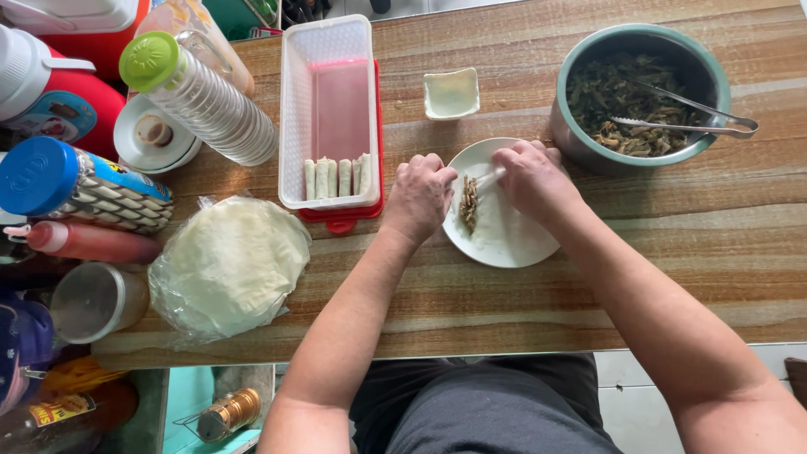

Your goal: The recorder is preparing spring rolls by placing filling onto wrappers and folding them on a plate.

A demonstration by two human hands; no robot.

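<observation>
While both hands [418, 195] [531, 176] pinch the wrapper [490, 178], its filling strip [469, 203] runs lengthwise away from the person.

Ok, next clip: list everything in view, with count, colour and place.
plate: 1, white, centre, under both hands
wrapper: 1, pale, on plate, pinched by both hands
filling: 1 strip, brown, on wrapper
pot: 1, green, upper right, holds dark filling
tongs: 1, metal, in pot
dish: 1, white, above plate
tray: 1, white on red, centre left
rolls: about five, pale, tray's near end
wrapper stack: 1, cream, in plastic, left
bottles: several, left edge
table: 1, wood
left hand: on wrapper
right hand: on wrapper
</observation>
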